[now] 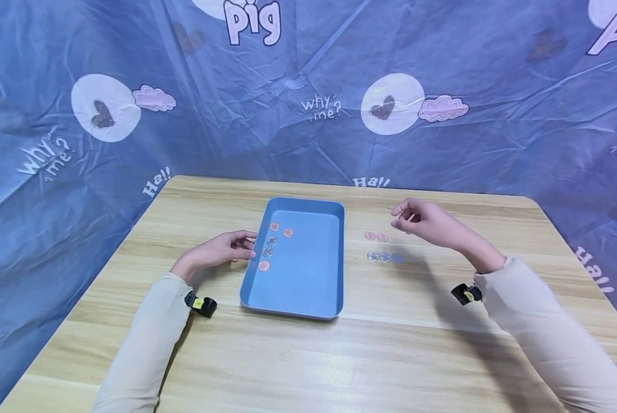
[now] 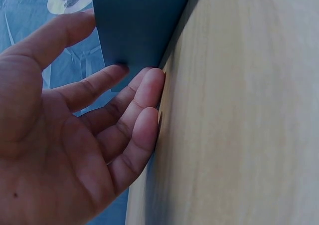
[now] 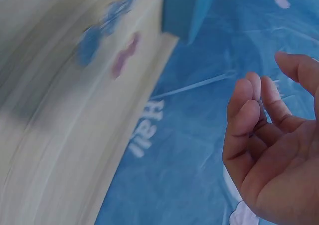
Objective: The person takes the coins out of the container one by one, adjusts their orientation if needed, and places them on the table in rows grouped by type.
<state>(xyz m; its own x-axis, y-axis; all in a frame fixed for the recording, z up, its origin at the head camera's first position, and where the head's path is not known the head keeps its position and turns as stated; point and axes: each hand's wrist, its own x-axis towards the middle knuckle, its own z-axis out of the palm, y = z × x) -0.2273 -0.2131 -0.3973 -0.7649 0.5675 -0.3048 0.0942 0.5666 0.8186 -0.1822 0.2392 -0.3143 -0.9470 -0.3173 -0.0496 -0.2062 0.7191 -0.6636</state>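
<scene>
My left hand (image 1: 225,248) is at the left long side of a shallow blue tray (image 1: 308,287), its fingertips against the outer wall (image 2: 142,20) in the left wrist view. Inside the tray, along its left side, lie three reddish coins (image 1: 264,266) and two silvery coins (image 1: 268,252). Raised over the table to the right of the tray, my right hand (image 1: 427,222) has loosely bent fingers and nothing between them. Near it on the wood are two reddish coins (image 1: 370,236) side by side. Closer to me is a row of three silvery coins (image 1: 385,257), the rightmost in shadow.
Everything stands on a light wood-grain table (image 1: 298,361). A blue printed cloth (image 1: 267,126) hangs behind its far edge and along both sides. A small black wrist device (image 1: 202,304) sits at the left sleeve, another (image 1: 465,293) at the right sleeve.
</scene>
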